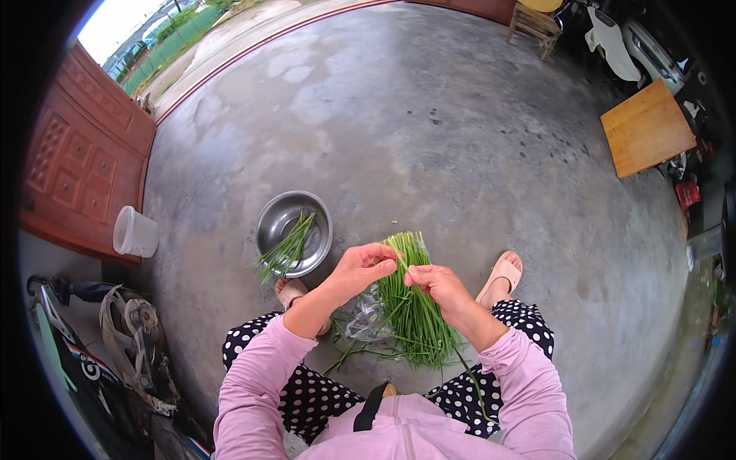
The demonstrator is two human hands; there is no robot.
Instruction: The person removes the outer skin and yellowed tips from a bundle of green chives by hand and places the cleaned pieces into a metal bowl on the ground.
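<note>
A thick bundle of green garlic chives [417,322] lies on the concrete floor between my feet, its pale ends pointing away from me. Above its far end, my right hand [440,284] pinches a chive stalk between thumb and fingers. My left hand [365,267] is just beside it with thumb and index finger curved around the stalk's pale end; whether they touch it is unclear. A clear plastic bag [369,319] lies crumpled at the bundle's left side, near loose stalks. Further left, a stainless steel basin [322,230] holds a small bunch of chives [293,244] hanging over its near rim.
My sandalled feet flank the bundle. A white plastic bucket [138,232] lies by the red door [86,155] at left, with a scooter [86,368] nearer me. At right are a wooden board [648,129] and, further back, a wooden stool [535,29].
</note>
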